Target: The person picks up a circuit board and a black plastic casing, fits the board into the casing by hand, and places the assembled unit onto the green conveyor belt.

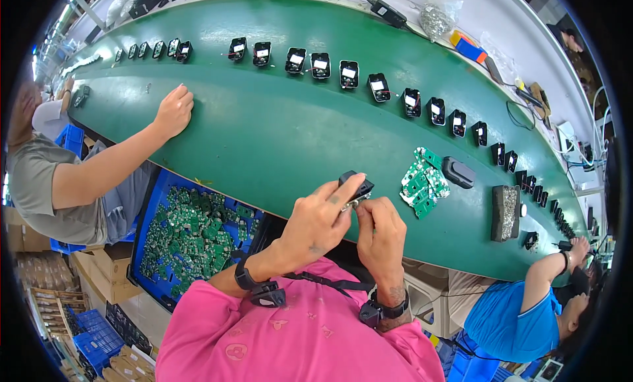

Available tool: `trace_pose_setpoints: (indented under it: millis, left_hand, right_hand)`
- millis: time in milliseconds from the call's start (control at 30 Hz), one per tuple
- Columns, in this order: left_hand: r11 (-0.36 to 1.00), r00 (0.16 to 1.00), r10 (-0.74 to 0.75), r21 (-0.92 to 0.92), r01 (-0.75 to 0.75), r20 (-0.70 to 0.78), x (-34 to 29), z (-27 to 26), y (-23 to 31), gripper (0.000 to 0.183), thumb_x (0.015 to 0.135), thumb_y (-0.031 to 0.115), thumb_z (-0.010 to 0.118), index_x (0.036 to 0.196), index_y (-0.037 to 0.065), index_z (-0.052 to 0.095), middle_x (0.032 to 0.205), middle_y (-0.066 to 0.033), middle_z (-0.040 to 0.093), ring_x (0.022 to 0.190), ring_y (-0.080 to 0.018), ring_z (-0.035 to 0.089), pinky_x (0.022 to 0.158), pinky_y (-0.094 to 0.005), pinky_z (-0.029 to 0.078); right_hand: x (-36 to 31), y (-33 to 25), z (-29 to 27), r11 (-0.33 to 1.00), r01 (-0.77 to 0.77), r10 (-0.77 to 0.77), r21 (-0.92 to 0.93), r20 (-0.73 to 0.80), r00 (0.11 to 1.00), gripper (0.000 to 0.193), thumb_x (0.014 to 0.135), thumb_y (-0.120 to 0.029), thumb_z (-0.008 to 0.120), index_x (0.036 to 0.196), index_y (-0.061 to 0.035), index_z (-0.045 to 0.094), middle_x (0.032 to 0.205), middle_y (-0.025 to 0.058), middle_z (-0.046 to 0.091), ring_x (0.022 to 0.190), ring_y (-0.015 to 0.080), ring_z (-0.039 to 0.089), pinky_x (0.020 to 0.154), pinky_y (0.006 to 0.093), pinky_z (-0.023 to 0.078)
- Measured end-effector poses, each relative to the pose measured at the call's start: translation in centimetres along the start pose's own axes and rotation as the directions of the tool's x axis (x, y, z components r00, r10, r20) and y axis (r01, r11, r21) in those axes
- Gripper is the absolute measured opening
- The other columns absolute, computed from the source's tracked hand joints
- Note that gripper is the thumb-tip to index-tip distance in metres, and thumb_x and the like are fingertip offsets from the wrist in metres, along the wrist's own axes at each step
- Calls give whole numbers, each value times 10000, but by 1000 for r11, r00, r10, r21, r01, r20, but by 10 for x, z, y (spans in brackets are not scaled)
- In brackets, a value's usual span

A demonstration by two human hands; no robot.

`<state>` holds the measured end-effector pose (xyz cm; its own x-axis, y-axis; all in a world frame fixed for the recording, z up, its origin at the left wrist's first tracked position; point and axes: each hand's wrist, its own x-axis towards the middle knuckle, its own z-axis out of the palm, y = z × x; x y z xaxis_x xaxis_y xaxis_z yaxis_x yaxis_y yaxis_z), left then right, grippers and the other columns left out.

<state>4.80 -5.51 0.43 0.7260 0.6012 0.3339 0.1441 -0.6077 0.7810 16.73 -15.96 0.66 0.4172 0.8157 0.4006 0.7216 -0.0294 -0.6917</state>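
Note:
My left hand (pixel 320 218) is closed around a small black plastic casing (pixel 359 183), held just above the near edge of the green table. A bit of silvery metal shows at the casing's lower side, between the hands. Close beside it my right hand (pixel 382 233) has its thumb and fingers pinched together; whatever is in the pinch is hidden. To the right of my hands lies a heap of green circuit boards (pixel 422 187), with a rounded black case (pixel 459 172) against it. Farther right stands a dark box of small metal parts (pixel 506 217).
A long row of black devices (pixel 349 74) runs along the far side of the green table (pixel 264 128). A blue crate (pixel 158 184) of circuit boards stands below the edge at left. Co-workers sit on both sides; one forearm (pixel 112 161) rests on the table.

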Motion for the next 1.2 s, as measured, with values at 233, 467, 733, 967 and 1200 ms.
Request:
trace_pose_setpoints:
  millis: [233, 467, 733, 967, 1200]
  left_hand:
    - [886, 968, -169, -402, 231, 183, 3, -7, 2, 639, 882, -29, 620, 1489, 98, 464, 1201, -102, 600, 867, -142, 665, 708, -269, 584]
    - [767, 922, -194, -535, 355, 335, 2, -4, -6, 532, 867, -26, 636, 1375, 69, 508, 1147, -89, 603, 826, -118, 655, 644, -262, 570]
    - [592, 945, -123, -741, 316, 305, 8, 1, 4, 685, 837, -53, 663, 1466, 54, 413, 1339, -114, 529, 902, -142, 668, 707, -262, 576]
    - [588, 883, -174, -673, 448, 436, 16, -4, 6, 688, 827, -36, 699, 1455, 35, 427, 1406, -106, 471, 987, -147, 654, 666, -230, 561]
    - [970, 983, 105, -235, -68, 151, 18, 16, 2, 640, 807, -38, 699, 1407, 76, 511, 1495, -120, 400, 1127, -192, 639, 799, -256, 571]
  right_hand:
    - [-11, 15, -7, 963, -207, 219, 172, -53, 974, 103, 908, -44, 664, 867, 23, 598, 773, 95, 587, 645, 189, 580, 580, 305, 459]
    - [-19, 11, -6, 986, -71, 77, 148, -36, 996, 136, 864, -46, 728, 846, 10, 605, 780, 100, 614, 592, 170, 572, 537, 291, 438]
    - [-16, 11, -9, 924, -108, 179, 368, -165, 970, 99, 893, -29, 690, 863, -2, 599, 803, 40, 568, 589, 90, 495, 517, 243, 387]
    - [-16, 11, -13, 844, -163, 286, 511, -171, 943, 85, 948, -20, 625, 879, 10, 584, 836, 16, 540, 625, 46, 482, 532, 205, 372]
    - [-15, 11, -15, 633, -322, 414, 704, 43, 909, 89, 980, -43, 614, 911, 13, 608, 801, -10, 562, 596, 29, 496, 501, 187, 363]
